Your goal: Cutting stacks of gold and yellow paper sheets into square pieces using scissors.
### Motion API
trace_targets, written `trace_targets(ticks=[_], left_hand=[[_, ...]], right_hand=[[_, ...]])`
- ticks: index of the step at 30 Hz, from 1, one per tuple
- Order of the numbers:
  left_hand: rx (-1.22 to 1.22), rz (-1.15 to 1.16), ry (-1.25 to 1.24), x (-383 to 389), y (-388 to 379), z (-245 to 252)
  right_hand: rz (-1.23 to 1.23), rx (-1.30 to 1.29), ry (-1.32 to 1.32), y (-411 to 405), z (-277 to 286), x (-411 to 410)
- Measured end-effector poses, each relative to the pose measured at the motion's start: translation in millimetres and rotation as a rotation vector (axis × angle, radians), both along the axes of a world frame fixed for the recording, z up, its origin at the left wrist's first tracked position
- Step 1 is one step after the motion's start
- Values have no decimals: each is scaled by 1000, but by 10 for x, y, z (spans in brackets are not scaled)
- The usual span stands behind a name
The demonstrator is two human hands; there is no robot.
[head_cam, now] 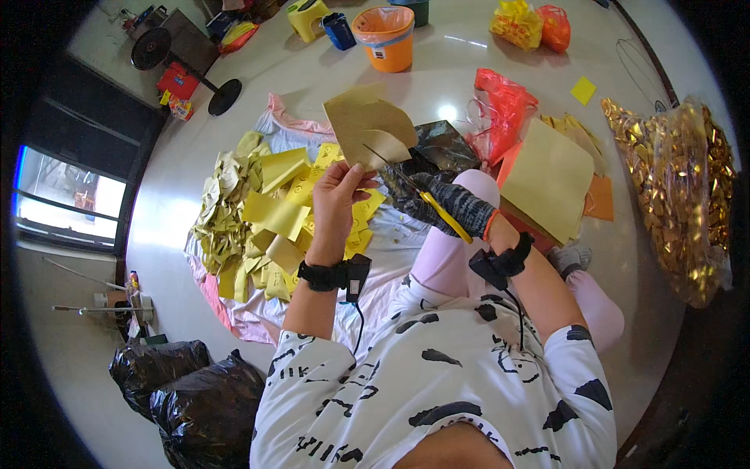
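My bare left hand point(341, 189) pinches brownish-yellow paper sheets point(366, 120) by their lower edge, thumb in front. The sheets are fanned, and some have rounded edges. My right hand point(458, 202), in a grey-black knit glove, grips scissors with yellow handles point(443, 216). Their thin dark blades point up and left across the lower part of the paper; whether they are cutting into it I cannot tell. Below and left of my left hand lie loose yellow paper pieces point(275, 214), some printed. A heap of folded or curled paper pieces point(220, 214) is further left.
The papers rest on a pale cloth point(392, 240) on the floor. A black plastic bag point(446, 146), a red bag point(503, 111) and a stack of paper sheets point(548, 182) lie to the right, with gold foil pieces point(662, 193) beyond. An orange bin point(384, 47) stands ahead; black bags point(205, 404) sit lower left.
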State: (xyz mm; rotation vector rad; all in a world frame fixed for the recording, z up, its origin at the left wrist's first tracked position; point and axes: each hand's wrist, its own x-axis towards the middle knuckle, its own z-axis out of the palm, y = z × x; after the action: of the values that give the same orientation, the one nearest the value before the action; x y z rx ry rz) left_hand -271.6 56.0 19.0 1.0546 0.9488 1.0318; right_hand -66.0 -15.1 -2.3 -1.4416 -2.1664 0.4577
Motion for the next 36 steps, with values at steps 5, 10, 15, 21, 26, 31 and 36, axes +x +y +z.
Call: trace_targets(ticks=[5, 10, 15, 21, 26, 31, 36], left_hand=[[27, -39, 18, -45, 12, 10], [8, -94, 37, -131, 42, 13], [-16, -261, 92, -173, 84, 38], [44, -356, 209, -215, 91, 164], [-18, -309, 66, -177, 74, 148], [-97, -122, -156, 2, -136, -53], [-105, 168, -271, -85, -94, -241]], right_hand=[[26, -10, -96, 30, 13, -50], [8, 89, 101, 48, -61, -86], [47, 209, 122, 99, -293, 0], [33, 101, 179, 8, -87, -33], [30, 58, 223, 5, 53, -118], [40, -43, 104, 56, 178, -237], [86, -94, -59, 3, 78, -264]])
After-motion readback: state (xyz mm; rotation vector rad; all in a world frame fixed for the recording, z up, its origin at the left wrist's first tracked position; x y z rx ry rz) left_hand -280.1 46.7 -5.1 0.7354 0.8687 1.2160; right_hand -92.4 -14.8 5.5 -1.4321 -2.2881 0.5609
